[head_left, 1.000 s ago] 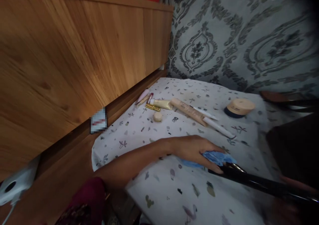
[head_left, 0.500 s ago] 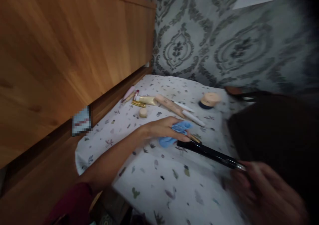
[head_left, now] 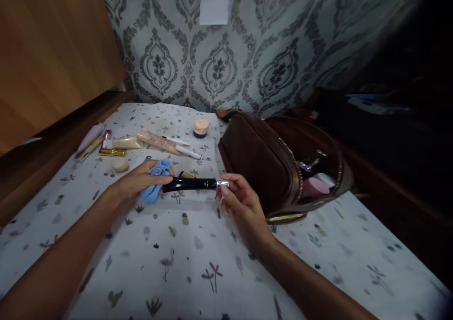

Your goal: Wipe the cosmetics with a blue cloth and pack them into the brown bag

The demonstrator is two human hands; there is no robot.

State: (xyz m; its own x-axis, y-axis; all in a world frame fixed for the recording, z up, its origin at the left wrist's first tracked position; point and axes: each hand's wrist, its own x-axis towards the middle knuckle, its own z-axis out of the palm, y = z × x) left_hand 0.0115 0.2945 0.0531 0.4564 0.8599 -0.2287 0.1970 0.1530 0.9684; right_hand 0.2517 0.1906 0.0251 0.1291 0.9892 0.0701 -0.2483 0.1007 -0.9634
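Note:
My left hand (head_left: 136, 182) is closed on a crumpled blue cloth (head_left: 155, 186), pressing it against the left end of a black tube-shaped cosmetic item (head_left: 191, 184). My right hand (head_left: 240, 203) pinches the silver right end of that same black item, which lies level between both hands just above the patterned white sheet (head_left: 184, 258). A gold-coloured tip peeks out behind the black item near the cloth.
Several cosmetics lie in a row at the back left: beige tubes (head_left: 155, 141), a gold stick (head_left: 112, 152), a pink tube (head_left: 90, 137), a small round jar (head_left: 201, 127). An open brown pouch (head_left: 269, 162) sits right of my hands. A wooden panel (head_left: 46, 60) stands at left, patterned wall behind.
The view swung right, revealing the brown pouch. Both hands with the black item and the blue cloth rose off the sheet; my right hand now shows clearly, gripping its silver end.

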